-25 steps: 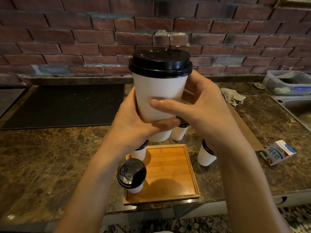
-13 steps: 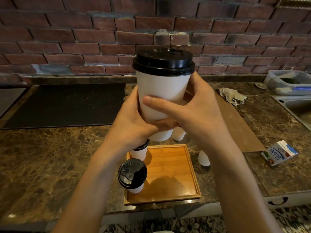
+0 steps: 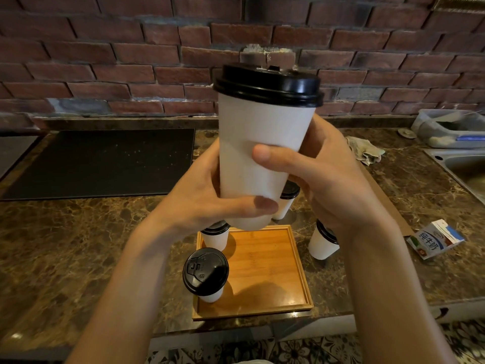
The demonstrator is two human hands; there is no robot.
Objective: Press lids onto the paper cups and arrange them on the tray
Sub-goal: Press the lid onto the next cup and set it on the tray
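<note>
A tall white paper cup (image 3: 258, 143) with a black lid (image 3: 267, 84) is held up high above the counter, tilted slightly. My left hand (image 3: 210, 200) grips its lower part from the left. My right hand (image 3: 322, 174) wraps it from the right, thumb across the front. Below sits a square wooden tray (image 3: 265, 271). Two lidded cups stand on its left side, a near one (image 3: 206, 274) and a far one (image 3: 216, 235). Another lidded cup (image 3: 286, 199) stands behind the tray and one (image 3: 322, 243) to its right, both partly hidden.
A dark marble counter (image 3: 78, 245) runs below a brick wall. A black mat (image 3: 105, 161) lies at the back left. A milk carton (image 3: 435, 239) lies at the right, with a rag (image 3: 364, 151), a plastic tub (image 3: 451, 128) and a sink (image 3: 467, 169) beyond.
The held cup has tilted a little and shifted slightly right and up. Both hands keep their grip, the right thumb sliding across the front.
</note>
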